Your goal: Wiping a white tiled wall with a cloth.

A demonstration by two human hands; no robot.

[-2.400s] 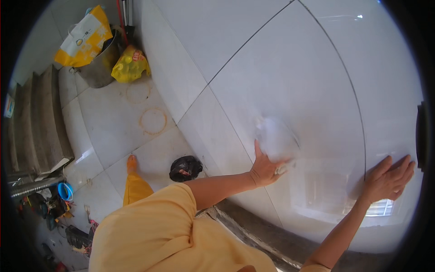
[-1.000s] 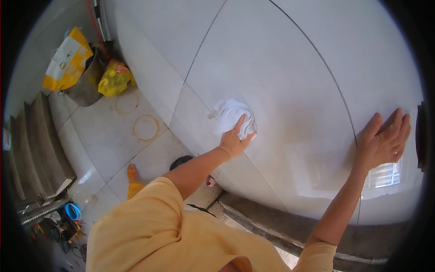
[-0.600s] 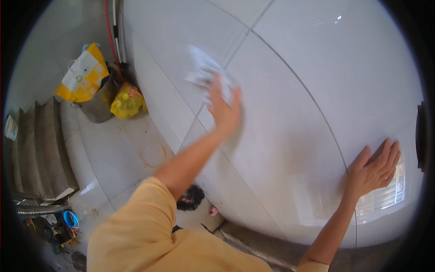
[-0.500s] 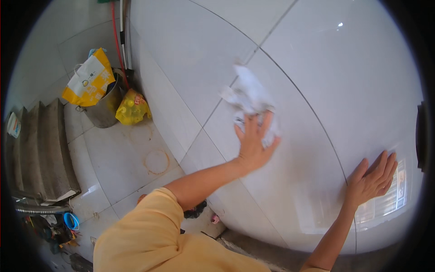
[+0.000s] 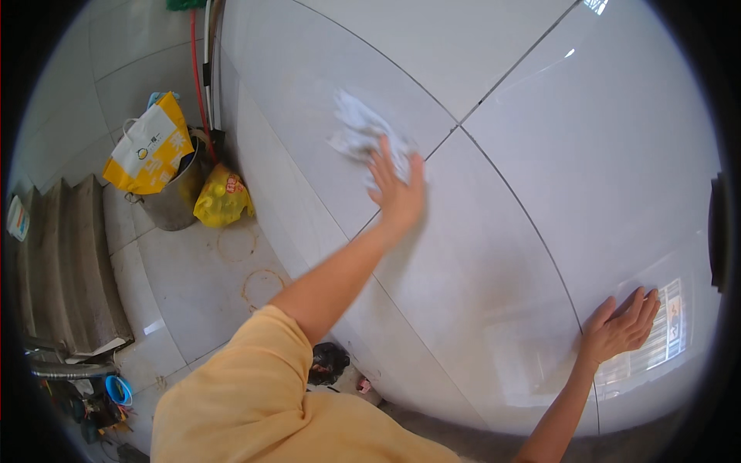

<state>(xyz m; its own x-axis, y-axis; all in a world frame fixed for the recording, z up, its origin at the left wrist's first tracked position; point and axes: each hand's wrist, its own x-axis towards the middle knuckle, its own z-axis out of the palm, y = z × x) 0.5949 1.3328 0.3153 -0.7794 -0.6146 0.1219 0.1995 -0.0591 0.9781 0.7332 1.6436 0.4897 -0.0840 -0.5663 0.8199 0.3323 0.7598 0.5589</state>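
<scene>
We spread our left hand (image 5: 400, 199) open over a crumpled white cloth (image 5: 360, 123) against the glossy tiled wall (image 5: 494, 231); the cloth juts past our fingertips. Right of and below the cloth, our empty right hand (image 5: 620, 330) rests loosely fanned. Left of the cloth stand a round metal pot (image 5: 171, 207), a white-and-yellow bag (image 5: 152, 143) at its mouth, and a bulging yellow plastic bag (image 5: 222, 199).

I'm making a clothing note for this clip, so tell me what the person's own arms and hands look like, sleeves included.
The left arm has a loose, pale yellow-orange fabric short sleeve, softly creased, matching the plain shirt. The right sleeve is too cut off to describe. The left hand and right hand are ungloved, and both forearms are bare.
</scene>
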